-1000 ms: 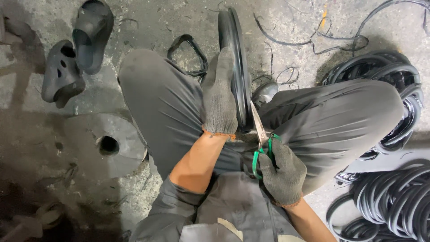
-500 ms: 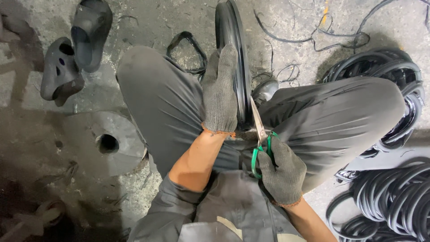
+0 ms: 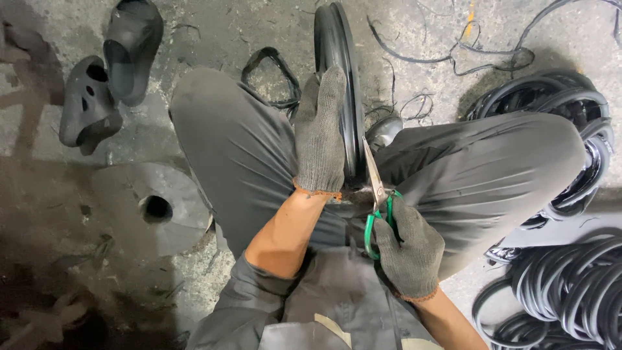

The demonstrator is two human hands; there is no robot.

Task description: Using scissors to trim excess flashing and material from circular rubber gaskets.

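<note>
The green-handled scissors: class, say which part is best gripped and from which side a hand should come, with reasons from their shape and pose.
Grip the scissors by the green loop handles, coming from the person's near side, as the gloved right hand does. The loops lie nearest the body, while the blades point away along the upright black ring that the left hand steadies, so the handles are probably the only safe hold.

no packages, labels, signs or screens visible
</note>
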